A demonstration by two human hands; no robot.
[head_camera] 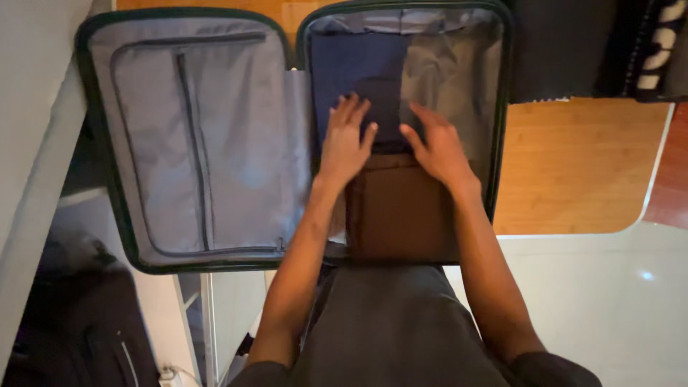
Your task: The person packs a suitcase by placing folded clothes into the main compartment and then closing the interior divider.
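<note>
Both hands are flat and open here, nothing gripped. The left hand (347, 140) has its fingers spread and pressed down on a folded dark navy garment (358, 79) packed in the right half of an open suitcase (100, 143). The right hand (438, 149) sits just beside it, palm down at the garment's edge, partly over the grey lining. Right under both wrists is a folded brown garment (401, 211), touching the navy one. Off past the left hand lies the zipped grey lid half. Suitcase rests on a wooden desk (573, 165).
</note>
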